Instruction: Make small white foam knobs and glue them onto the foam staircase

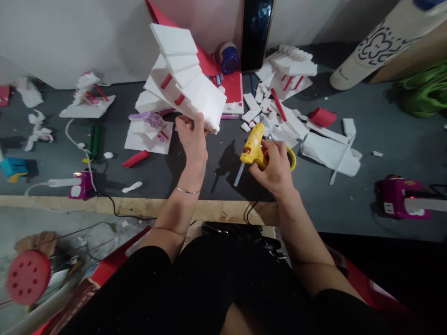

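My left hand [193, 139] is closed on the lower edge of a white foam model [202, 93] with stepped panels and short red sticks beneath them. The model is tilted above the table. In my right hand [277, 167] is a yellow hot glue gun [254, 143], its nozzle pointing up and away from me and a clear glue stick hanging out of its back. Right of the gun lie scissors with a yellow handle [292, 158], partly hidden by my hand. White foam scraps [256, 104] are heaped beyond the gun.
Small foam models with red sticks stand at the left [87, 109] and the back right [293, 70]. A phone [256, 35] leans on the wall near a blue-lidded jar [229, 58]. A white bottle [370, 46], green yarn [424, 88] and purple power adapters [398, 197] lie toward the sides.
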`<action>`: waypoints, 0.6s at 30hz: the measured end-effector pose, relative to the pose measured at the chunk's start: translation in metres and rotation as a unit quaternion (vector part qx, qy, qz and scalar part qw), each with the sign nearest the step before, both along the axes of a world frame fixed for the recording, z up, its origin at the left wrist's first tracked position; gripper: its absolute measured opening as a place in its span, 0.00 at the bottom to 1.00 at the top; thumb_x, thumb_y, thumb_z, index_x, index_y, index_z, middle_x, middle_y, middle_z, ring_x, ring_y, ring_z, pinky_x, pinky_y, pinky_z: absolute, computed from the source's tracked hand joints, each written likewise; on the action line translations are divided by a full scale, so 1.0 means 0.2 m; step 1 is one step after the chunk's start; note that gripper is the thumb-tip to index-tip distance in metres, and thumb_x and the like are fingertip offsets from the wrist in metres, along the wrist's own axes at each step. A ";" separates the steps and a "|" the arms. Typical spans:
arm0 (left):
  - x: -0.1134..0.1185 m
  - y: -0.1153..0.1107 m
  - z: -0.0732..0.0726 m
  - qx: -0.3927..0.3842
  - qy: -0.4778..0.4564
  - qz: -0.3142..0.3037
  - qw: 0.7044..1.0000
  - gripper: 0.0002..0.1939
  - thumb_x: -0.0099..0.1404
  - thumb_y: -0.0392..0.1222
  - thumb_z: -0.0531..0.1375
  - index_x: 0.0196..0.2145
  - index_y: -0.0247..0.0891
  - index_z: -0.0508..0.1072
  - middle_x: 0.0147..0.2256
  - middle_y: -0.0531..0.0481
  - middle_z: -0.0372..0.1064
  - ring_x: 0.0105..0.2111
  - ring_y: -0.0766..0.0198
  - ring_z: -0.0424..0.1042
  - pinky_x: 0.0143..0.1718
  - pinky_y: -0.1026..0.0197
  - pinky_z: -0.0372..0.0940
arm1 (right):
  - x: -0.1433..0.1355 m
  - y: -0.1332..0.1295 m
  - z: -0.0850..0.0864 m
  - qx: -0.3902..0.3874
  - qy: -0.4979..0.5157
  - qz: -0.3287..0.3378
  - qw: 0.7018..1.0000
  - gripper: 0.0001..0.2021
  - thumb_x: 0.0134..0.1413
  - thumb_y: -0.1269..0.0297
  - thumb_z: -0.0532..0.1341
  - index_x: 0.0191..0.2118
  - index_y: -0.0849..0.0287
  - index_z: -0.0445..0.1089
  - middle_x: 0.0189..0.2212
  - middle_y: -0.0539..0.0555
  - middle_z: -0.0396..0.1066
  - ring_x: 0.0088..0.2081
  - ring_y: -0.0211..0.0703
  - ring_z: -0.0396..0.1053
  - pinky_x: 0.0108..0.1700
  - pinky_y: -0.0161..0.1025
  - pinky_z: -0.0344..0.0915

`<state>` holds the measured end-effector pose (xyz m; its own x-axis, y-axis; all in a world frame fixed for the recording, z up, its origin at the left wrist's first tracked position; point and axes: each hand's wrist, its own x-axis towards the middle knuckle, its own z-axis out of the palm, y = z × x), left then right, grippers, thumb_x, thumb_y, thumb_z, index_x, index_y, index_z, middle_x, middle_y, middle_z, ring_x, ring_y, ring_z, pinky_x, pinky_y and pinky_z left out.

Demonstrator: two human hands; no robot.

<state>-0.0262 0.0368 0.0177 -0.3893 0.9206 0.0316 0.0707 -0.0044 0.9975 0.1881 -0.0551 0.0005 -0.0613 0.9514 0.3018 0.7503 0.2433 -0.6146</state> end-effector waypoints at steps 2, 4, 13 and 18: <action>0.03 0.00 0.01 -0.001 -0.016 0.020 1.000 0.16 0.73 0.58 0.55 0.44 0.46 0.56 0.49 0.45 0.71 0.52 0.56 0.76 0.41 0.57 0.76 | 0.00 0.00 0.01 0.004 0.026 0.025 0.999 0.22 0.52 0.65 0.60 0.54 0.56 0.65 0.45 0.61 0.71 0.45 0.54 0.72 0.46 0.52 0.73; 0.08 0.00 0.03 0.004 -0.061 0.033 0.998 0.18 0.72 0.59 0.58 0.42 0.45 0.56 0.46 0.47 0.71 0.48 0.58 0.77 0.39 0.60 0.75 | -0.02 0.00 0.02 0.018 0.064 0.043 0.997 0.17 0.54 0.64 0.59 0.51 0.53 0.65 0.38 0.55 0.72 0.37 0.48 0.71 0.39 0.47 0.71; 0.22 -0.08 0.09 0.037 -0.203 0.047 0.977 0.16 0.68 0.46 0.68 0.38 0.44 0.63 0.39 0.53 0.71 0.37 0.66 0.74 0.38 0.60 0.72 | -0.15 -0.01 0.06 0.175 0.134 0.151 0.964 0.12 0.64 0.60 0.64 0.50 0.53 0.66 0.36 0.53 0.76 0.35 0.43 0.73 0.34 0.40 0.70; 0.24 -0.09 0.05 0.029 -0.169 0.046 0.984 0.25 0.61 0.62 0.72 0.39 0.44 0.65 0.37 0.53 0.71 0.38 0.65 0.75 0.36 0.63 0.70 | -0.15 -0.01 0.04 0.189 0.120 0.154 0.962 0.16 0.64 0.58 0.65 0.54 0.53 0.66 0.39 0.55 0.78 0.38 0.46 0.76 0.37 0.42 0.73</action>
